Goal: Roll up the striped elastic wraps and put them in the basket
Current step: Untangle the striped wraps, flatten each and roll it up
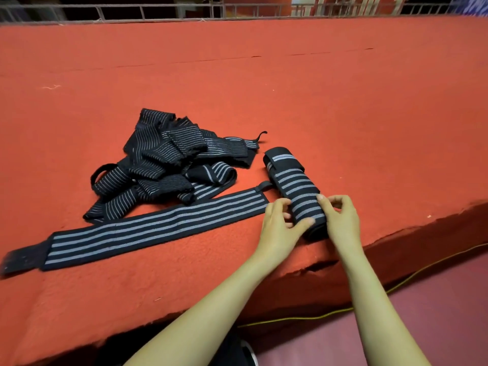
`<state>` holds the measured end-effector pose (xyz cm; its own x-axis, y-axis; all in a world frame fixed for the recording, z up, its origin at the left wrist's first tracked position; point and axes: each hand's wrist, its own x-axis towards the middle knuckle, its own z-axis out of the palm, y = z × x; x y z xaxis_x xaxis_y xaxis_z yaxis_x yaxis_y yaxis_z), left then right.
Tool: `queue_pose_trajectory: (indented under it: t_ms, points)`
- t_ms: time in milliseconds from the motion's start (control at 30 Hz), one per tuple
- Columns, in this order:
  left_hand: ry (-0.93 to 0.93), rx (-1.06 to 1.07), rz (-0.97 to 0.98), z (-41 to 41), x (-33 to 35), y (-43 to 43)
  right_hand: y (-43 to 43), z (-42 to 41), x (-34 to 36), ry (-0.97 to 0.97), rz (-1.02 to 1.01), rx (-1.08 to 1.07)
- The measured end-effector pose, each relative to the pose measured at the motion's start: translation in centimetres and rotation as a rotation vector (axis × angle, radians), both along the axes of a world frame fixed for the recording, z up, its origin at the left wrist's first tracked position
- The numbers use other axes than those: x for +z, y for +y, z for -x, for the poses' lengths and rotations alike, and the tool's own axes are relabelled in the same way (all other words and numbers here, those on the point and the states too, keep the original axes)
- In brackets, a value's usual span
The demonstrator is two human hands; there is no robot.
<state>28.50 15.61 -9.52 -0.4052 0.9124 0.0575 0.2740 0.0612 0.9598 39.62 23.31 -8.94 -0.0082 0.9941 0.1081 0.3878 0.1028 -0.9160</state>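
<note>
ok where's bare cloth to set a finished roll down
Bare red cloth beyond the pile up to the rail, and right of the roll the left hand and right hand grip. Crowded leftward: flat wrap, pile.

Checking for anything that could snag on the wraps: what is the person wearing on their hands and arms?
Nothing visible. The left hand and right hand are bare, with no gloves, rings or watch. The left forearm and right forearm are uncovered down to the frame edge; no sleeve, wristband, cable or marking shows.
</note>
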Motion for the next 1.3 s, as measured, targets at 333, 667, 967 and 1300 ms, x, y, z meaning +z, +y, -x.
queue_pose_trajectory:
  t_ms: [333, 667, 967, 1300]
  points:
    - [0.008, -0.015, 0.037, 0.3, 0.4, 1.3, 1.7, 1.7, -0.3, 0.013, -0.049, 0.02]
    - [0.104, -0.048, 0.084, 4.0, 0.7, -2.4, -1.9, 2.5, -0.2, -0.556, -0.37, 0.109]
    - [0.467, 0.222, 0.04, 15.4, 1.5, -10.4, -7.1, 12.6, -0.6, -0.444, -0.468, 0.652]
    - [0.633, 0.214, 0.335, 23.9, 0.0, -15.2, -8.9, 21.5, -0.5, -0.618, -0.339, 0.841]
